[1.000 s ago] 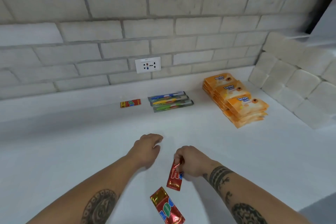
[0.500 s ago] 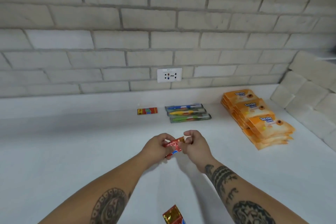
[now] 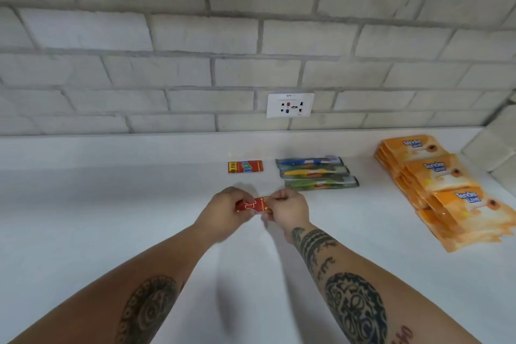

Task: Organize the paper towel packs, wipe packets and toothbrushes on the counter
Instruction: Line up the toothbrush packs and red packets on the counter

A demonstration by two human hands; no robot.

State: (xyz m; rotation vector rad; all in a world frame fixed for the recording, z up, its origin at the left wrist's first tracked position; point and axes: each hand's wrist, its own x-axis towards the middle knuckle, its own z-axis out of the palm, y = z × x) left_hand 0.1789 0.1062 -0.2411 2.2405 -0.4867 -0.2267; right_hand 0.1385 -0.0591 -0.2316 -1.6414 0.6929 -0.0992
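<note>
A: What differs from half a second ago?

B: The left hand (image 3: 223, 213) and right hand (image 3: 289, 211) have moved farther from the body, toward the wall. Both still pinch the same small red foil wipe packet (image 3: 254, 205), one hand at each end, above the white counter (image 3: 111, 218). The second loose red-and-gold packet, earlier visible near the bottom edge, is now out of view.

A: State of each grip?

B: Left hand: fingers closed on the packet's left end. Right hand: fingers closed on its right end. The packet is stretched flat between them.

A: Count the items.

B: One flat red wipe packet (image 3: 245, 166) lies near the wall, beyond the hands. Three packaged toothbrushes (image 3: 317, 173) lie side by side just right of it: blue, yellow, green. The orange paper towel packs (image 3: 444, 190) overlap in a row at far right; three printed faces are visible, with more edges beneath, total uncertain. One white wall socket (image 3: 290, 105) sits on the grey brick wall (image 3: 167, 36).
</note>
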